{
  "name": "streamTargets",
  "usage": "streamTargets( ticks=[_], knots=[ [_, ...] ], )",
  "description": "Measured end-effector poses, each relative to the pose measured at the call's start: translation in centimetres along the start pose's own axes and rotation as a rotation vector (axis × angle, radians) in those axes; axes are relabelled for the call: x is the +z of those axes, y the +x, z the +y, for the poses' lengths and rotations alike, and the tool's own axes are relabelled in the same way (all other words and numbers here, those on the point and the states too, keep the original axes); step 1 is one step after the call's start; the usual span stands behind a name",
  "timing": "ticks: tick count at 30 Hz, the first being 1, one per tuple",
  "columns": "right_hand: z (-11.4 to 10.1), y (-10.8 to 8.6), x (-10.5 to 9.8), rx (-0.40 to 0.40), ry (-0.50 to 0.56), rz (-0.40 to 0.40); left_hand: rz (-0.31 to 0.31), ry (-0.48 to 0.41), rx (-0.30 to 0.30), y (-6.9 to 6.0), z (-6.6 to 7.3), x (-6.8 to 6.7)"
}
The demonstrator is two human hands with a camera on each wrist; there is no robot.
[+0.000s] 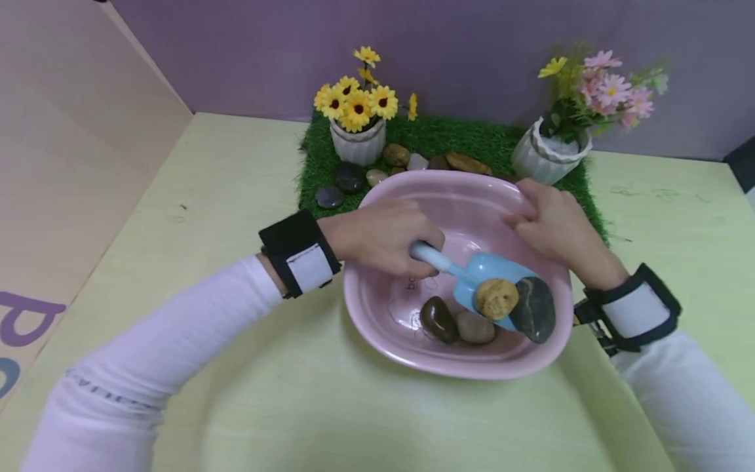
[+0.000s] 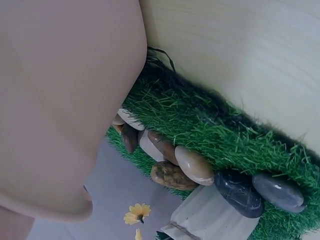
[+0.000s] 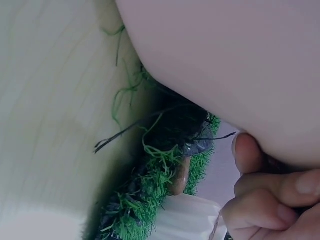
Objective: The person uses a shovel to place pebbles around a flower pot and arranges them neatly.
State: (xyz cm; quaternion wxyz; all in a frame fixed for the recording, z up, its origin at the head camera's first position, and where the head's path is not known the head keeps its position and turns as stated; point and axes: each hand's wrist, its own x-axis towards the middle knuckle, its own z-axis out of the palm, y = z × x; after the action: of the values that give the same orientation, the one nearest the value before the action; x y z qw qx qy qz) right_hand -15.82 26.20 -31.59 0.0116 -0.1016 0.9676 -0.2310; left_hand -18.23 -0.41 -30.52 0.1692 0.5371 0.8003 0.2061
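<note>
My left hand point(image 1: 389, 237) grips the pale handle of a light blue toy shovel point(image 1: 492, 265) over the inside of a pink basin point(image 1: 377, 328). A rough tan stone point(image 1: 497, 299) and a flat dark grey stone point(image 1: 533, 309) lie on the scoop. Below it, a dark brown stone point(image 1: 439, 320) and a greyish-beige stone point(image 1: 475, 327) sit on the basin's floor. At the basin's far right rim, my right hand point(image 1: 557, 226) holds the edge; its curled fingers point(image 3: 260, 207) show in the right wrist view. The basin's outer wall point(image 2: 65, 100) fills much of the left wrist view.
Behind the basin lies a green artificial grass mat point(image 1: 312, 141) with several pebbles point(image 1: 349, 177). A white pot with yellow flowers point(image 1: 358, 141) stands on it at left, a white pot with pink flowers point(image 1: 545, 154) at right. A purple wall point(image 1: 460, 59) rises behind the wooden table point(image 1: 265, 406).
</note>
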Motion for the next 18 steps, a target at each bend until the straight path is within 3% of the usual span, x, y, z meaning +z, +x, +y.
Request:
streamTargets(
  ticks=[7,14,18],
  knots=[
    [-0.2,-0.1,-0.1,-0.003,-0.010,-0.011,0.027,0.044,-0.009,-0.3,0.4,-1.0],
    [0.0,-0.2,-0.2,-0.016,-0.009,-0.037,0.071,0.099,-0.092,-1.0,0.9,-2.8],
    [0.1,-0.2,-0.3,-0.004,0.015,-0.044,0.095,0.103,-0.101,-1.4,0.9,-3.5]
  ],
)
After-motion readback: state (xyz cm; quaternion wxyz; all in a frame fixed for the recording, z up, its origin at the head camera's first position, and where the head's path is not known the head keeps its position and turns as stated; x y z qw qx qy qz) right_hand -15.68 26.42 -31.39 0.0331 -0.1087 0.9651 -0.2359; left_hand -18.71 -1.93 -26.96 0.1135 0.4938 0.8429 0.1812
